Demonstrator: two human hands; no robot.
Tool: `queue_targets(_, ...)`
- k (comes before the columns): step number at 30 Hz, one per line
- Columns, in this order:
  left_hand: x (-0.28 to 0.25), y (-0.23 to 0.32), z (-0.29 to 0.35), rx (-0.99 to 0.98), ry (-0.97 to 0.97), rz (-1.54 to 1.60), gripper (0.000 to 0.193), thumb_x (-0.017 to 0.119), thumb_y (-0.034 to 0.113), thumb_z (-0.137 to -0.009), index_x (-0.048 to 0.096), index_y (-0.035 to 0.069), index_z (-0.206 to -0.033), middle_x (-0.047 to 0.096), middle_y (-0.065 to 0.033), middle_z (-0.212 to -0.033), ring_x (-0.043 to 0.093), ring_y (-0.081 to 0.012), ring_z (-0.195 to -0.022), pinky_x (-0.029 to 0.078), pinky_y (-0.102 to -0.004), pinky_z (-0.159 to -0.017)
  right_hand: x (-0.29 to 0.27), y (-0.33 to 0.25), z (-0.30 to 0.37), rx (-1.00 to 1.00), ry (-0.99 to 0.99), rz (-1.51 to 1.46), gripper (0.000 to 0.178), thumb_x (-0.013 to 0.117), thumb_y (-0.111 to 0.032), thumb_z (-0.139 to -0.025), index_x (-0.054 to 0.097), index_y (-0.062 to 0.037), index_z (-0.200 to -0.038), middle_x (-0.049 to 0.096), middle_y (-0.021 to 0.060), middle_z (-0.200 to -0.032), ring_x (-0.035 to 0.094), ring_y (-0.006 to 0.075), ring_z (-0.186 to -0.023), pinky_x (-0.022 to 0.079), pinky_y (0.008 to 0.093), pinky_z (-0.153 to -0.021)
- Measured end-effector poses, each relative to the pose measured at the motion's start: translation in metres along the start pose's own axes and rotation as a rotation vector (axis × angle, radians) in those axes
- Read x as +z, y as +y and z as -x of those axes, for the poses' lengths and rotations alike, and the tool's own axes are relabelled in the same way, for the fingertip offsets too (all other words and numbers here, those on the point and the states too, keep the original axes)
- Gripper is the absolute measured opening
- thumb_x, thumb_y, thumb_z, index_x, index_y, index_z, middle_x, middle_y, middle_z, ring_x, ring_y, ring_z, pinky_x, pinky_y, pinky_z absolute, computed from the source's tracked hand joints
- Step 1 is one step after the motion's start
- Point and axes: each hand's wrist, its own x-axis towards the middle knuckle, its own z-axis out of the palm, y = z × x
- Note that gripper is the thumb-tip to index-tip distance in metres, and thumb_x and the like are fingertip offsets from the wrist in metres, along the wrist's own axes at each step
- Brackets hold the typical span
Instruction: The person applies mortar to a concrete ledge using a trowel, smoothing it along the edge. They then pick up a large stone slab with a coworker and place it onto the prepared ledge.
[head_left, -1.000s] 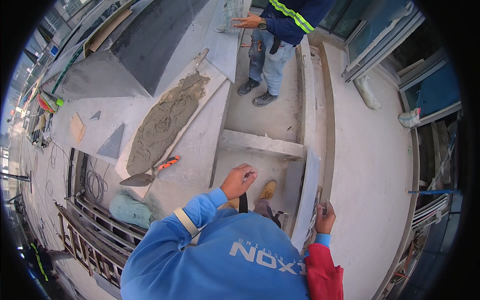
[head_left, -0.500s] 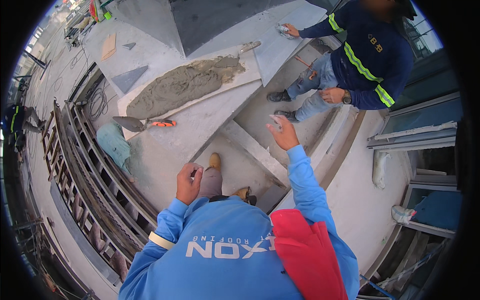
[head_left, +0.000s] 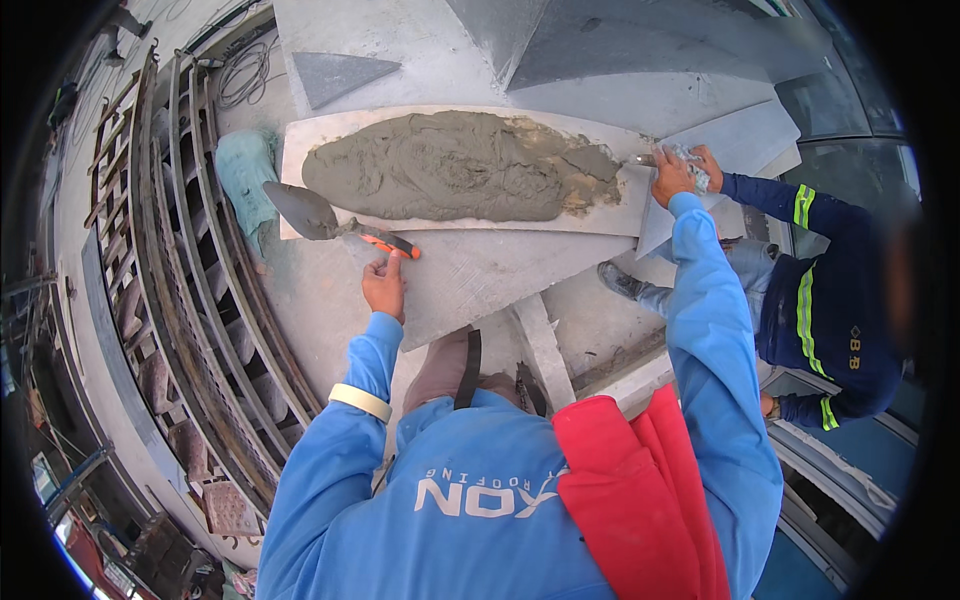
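Note:
A pointed trowel [head_left: 305, 212] with an orange and black handle lies at the left end of a pale board. My left hand [head_left: 384, 286] has curled fingers, their tips on the near side of that handle. A long mound of wet grey mortar [head_left: 440, 168] covers much of the board [head_left: 560, 222]. My right hand [head_left: 673, 178] reaches to the board's right end, fingers closed, beside a narrow tool end [head_left: 640, 160]; what it grips is hidden. Right against it, a co-worker's hand [head_left: 708, 168] holds a crumpled whitish cloth or plastic [head_left: 692, 163].
A co-worker in a dark top with reflective bands [head_left: 800, 300] stands at the right. Long metal ladder-like frames [head_left: 185, 270] lie at the left, beside a greenish cloth bundle [head_left: 246, 175]. Dark triangular slabs [head_left: 340, 76] rest beyond the board. A narrow beam [head_left: 543, 345] runs below the slab's edge.
My left hand has reached forward to the trowel handle. My right hand has stretched to the board's far right end, next to the co-worker's hand. The view has turned and come closer.

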Motion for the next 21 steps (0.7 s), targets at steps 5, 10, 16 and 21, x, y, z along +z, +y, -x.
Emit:
queue_targets(5, 0.045, 0.006, -0.036, 0.085, 0.229, -0.212, 0.046, 0.075, 0.032, -0.09, 0.056, -0.006, -0.11, 0.063, -0.0112, -0.088, 0.06, -0.0181, -0.064, 0.051, -0.035, -0.058, -0.002, -0.002, -0.027, -0.026, -0.219, 0.242, 0.056, 0.063, -0.023, -0.093, 0.049, -0.0235, -0.147, 0.046, 0.0092, -0.153, 0.047, 0.0306, -0.137, 0.035, 0.064, -0.11)
queue_targets(10, 0.025, 0.019, -0.005, 0.016, 0.159, 0.285, 0.026, 0.06, 0.02, -0.094, 0.048, 0.002, -0.107, 0.057, -0.0084, -0.08, 0.055, -0.0168, -0.056, 0.046, -0.033, -0.049, -0.024, 0.005, -0.005, -0.282, -0.447, 0.06, 0.045, 0.068, -0.028, -0.088, 0.061, -0.0058, -0.126, 0.071, 0.0192, -0.109, 0.071, 0.0305, -0.097, 0.055, 0.048, -0.088)
queue_targets(16, -0.057, 0.078, 0.063, -0.074, -0.055, 0.373, 0.014, 0.054, 0.019, -0.1, 0.051, 0.014, -0.112, 0.049, 0.0015, -0.07, 0.042, -0.0082, -0.047, 0.031, -0.023, -0.039, -0.002, -0.025, 0.067, 0.162, -0.617, -0.982, 0.039, 0.064, -0.028, -0.091, 0.058, 0.0053, -0.111, 0.065, 0.0126, -0.07, 0.057, 0.0204, -0.046, 0.044, 0.037, -0.042)
queue_targets(21, -0.06, 0.124, 0.14, 0.229, -0.037, 0.081, 0.03, 0.055, 0.018, -0.098, 0.054, 0.008, -0.125, 0.054, 0.0001, -0.072, 0.047, -0.0087, -0.049, 0.035, -0.0224, -0.041, 0.0, -0.075, 0.138, 0.282, -0.329, -1.641, 0.039, 0.065, -0.031, -0.091, 0.058, 0.0044, -0.107, 0.061, 0.0093, -0.07, 0.058, 0.018, -0.051, 0.045, 0.0329, -0.047)
